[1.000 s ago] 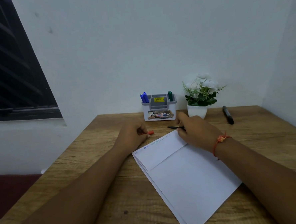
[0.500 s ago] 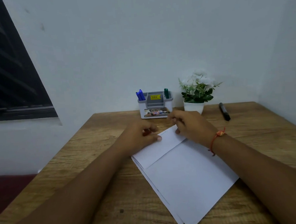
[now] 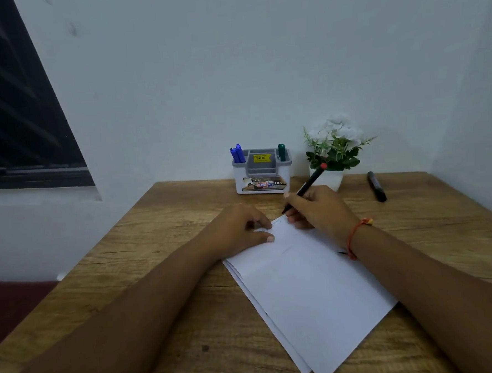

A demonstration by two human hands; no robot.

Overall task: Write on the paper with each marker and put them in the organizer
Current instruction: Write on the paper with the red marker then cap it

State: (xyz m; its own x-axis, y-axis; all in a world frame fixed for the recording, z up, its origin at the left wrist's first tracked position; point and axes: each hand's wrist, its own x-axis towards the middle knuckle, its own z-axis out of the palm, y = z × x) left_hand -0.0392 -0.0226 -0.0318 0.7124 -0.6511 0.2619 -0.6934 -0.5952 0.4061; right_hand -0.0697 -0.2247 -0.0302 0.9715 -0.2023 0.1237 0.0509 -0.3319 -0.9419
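Observation:
White sheets of paper point(image 3: 317, 291) lie slanted on the wooden table point(image 3: 156, 249). My right hand point(image 3: 318, 208) grips a black marker with a red end point(image 3: 310, 181), its tip down at the paper's far corner. My left hand point(image 3: 239, 230) rests with loosely curled fingers on the paper's far left edge, thumb and forefinger flat on the sheet. The grey and white organizer point(image 3: 262, 171) stands at the back by the wall. It holds two blue markers point(image 3: 237, 155) on its left and a green marker point(image 3: 281, 151) on its right. Another black marker point(image 3: 376, 186) lies on the table at the back right.
A white pot of white flowers point(image 3: 334, 149) stands just right of the organizer, behind my right hand. Walls close off the table at the back and on the right. A dark window is on the left.
My hands came together over the paper's corner, then parted. The red cap is no longer at my left fingertips. My right hand has tilted the marker upright with its tip on the paper.

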